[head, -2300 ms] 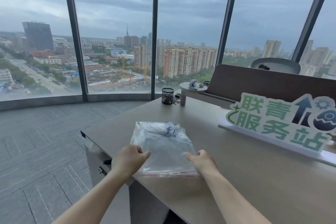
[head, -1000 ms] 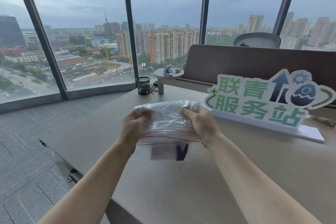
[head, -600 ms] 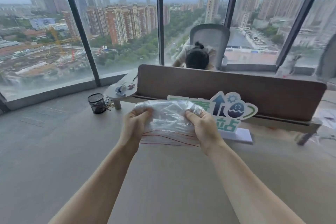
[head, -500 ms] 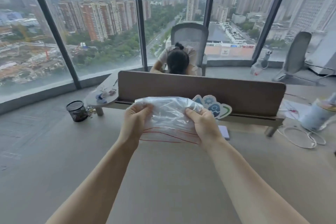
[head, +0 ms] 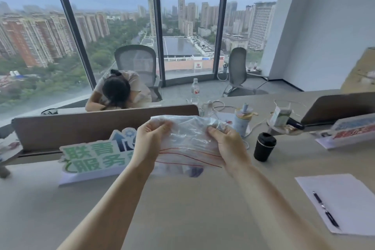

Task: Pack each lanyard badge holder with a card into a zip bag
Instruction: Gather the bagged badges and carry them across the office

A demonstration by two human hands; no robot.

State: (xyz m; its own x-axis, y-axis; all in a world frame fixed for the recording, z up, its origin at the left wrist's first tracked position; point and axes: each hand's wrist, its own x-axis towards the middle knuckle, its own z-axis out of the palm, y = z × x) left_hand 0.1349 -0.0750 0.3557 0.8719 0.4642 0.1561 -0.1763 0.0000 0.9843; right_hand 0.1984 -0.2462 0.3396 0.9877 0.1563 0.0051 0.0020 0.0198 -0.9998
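A long pale desk (head: 182, 219) fills the room in front of tall windows looking out on towers and trees. A brown divider panel (head: 101, 126) runs across it, and behind that a person (head: 117, 91) sits slumped forward with head on folded arms, in a grey mesh chair (head: 136, 61). A second chair (head: 237, 71) stands by the glass to the right. Against the divider leans a green-lettered sign (head: 91, 158) on a white base.

Above the desk, held up in the air, is a bundle of clear zip bags (head: 188, 140) with red seal lines along the lower edge; something dark and blurred shows through the plastic at the bottom. The left hand (head: 148, 144) pinches the upper left corner, thumb and fingers curled on the plastic. The right hand (head: 229, 146) has the same kind of grip on the upper right, fingers bunched into the film.

To the right lies a white sheet of paper (head: 349, 199) with a pen (head: 324, 209) on it. A black cup (head: 263, 146) stands just beside the right hand, and a pale bottle (head: 242, 122) behind it among white cables.
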